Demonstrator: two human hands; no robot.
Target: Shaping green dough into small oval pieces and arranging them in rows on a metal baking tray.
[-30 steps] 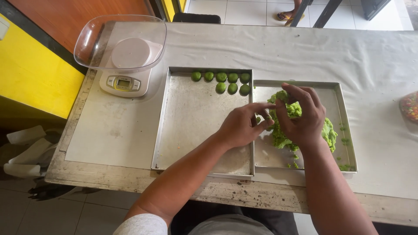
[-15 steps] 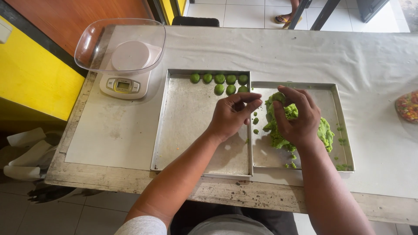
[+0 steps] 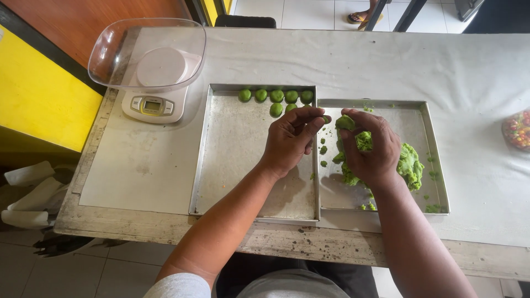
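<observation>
Both hands meet near the middle of the frame, right over the seam where two metal trays sit side by side on the desk [image 3: 386, 60]. The left hand [image 3: 290, 140] hovers above the right edge of the left tray [image 3: 232, 160], fingers curled and drawn together at the tips; it looks to be pinching a small green bit, though that is too small to be sure of. The right hand [image 3: 371, 148] is over the right tray [image 3: 436, 154], loosely curled, with a lump of green dough [image 3: 345, 122] held at its fingertips, just beside the left hand's fingertips.

Under and to the right of the right hand lies the main heap of green dough [image 3: 410, 164], with crumbs scattered across that tray. At the top of the left tray a row of small green balls [image 3: 275, 95] is lined up, with a couple more started just below it.

In the upper left of the frame a white kitchen scale [image 3: 152, 105] stands on the desk, carrying a clear plastic bowl [image 3: 146, 55]. At the far right edge a container of colourful bits [image 3: 518, 129] is partly cut off.
</observation>
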